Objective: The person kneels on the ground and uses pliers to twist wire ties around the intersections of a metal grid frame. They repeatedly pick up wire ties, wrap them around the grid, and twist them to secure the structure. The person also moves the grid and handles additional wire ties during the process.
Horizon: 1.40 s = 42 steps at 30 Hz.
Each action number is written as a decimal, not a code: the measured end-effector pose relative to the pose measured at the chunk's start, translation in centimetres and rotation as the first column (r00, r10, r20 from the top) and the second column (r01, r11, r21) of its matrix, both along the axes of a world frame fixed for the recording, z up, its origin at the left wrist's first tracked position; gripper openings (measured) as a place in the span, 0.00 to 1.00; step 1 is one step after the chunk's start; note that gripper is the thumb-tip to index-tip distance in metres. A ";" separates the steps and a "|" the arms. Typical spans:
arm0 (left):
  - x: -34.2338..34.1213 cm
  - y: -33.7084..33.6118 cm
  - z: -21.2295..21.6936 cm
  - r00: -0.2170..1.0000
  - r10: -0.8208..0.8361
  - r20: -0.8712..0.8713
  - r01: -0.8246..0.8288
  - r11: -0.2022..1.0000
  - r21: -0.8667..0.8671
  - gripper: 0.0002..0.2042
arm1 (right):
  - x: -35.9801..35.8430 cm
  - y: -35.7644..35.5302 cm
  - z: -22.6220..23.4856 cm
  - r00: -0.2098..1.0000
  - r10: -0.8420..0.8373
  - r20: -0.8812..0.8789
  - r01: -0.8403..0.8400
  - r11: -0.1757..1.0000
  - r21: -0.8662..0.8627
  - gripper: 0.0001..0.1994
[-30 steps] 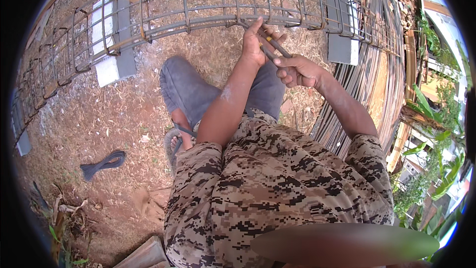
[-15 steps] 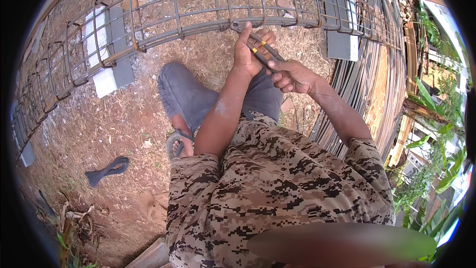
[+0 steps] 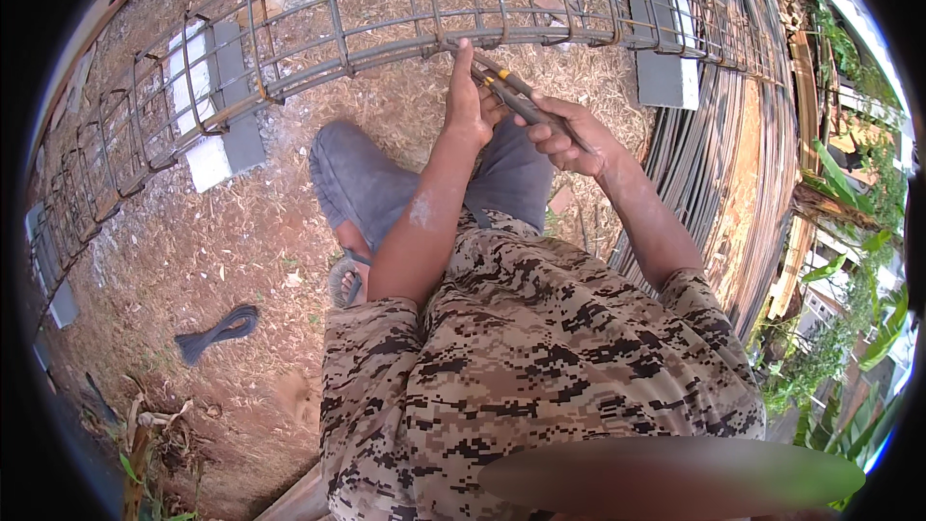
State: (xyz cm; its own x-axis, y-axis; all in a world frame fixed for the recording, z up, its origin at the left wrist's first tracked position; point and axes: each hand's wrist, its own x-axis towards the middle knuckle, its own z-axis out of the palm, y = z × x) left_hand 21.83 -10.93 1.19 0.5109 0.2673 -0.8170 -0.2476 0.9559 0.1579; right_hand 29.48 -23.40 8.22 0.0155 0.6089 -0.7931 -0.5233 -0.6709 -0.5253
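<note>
A long rusty rebar cage [image 3: 386, 29] lies across the top of the view, propped on grey and white blocks. My left hand [image 3: 470, 101] reaches up to its near lower bar, fingers pinched at a joint there. My right hand [image 3: 569, 135] grips the handles of dark pliers [image 3: 511, 95] with a yellow mark, whose jaws point at the same joint beside my left fingers. Whatever sits between the jaws is too small to make out.
A support block [image 3: 217, 106] stands under the cage at left, another block [image 3: 666, 58] at right. A stack of long steel bars [image 3: 733, 183] runs down the right side. A dark bundle of tie wire [image 3: 217, 333] lies on the red dirt at lower left.
Both hands have shifted slightly along the cage's near bar, staying together at a joint; the pliers stay in my right hand. The camera view has tilted a little.
</note>
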 end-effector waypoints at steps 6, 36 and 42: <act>-1.1 -0.4 -2.4 0.979 -0.127 -0.160 0.173 0.933 0.315 0.29 | -4.7 -4.0 -3.9 0.834 -0.176 -0.523 0.199 0.980 -0.013 0.37; -5.9 2.3 -3.0 0.406 0.113 -0.907 0.914 -0.047 0.404 0.22 | -6.9 -7.4 -7.9 0.717 0.346 0.605 -0.427 0.904 -0.011 0.31; -4.3 0.9 -4.0 0.905 -0.302 -0.301 0.426 0.641 0.638 0.16 | -5.5 -2.4 -8.7 -0.133 0.100 0.986 -0.393 0.908 -0.145 0.43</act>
State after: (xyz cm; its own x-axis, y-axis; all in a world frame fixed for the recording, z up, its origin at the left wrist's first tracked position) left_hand 17.48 -10.03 -2.81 0.5757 0.5939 -0.5620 0.1838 0.5758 0.7967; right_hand 23.96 -25.84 -0.45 0.4798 0.8773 -0.0080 0.8116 -0.4473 -0.3757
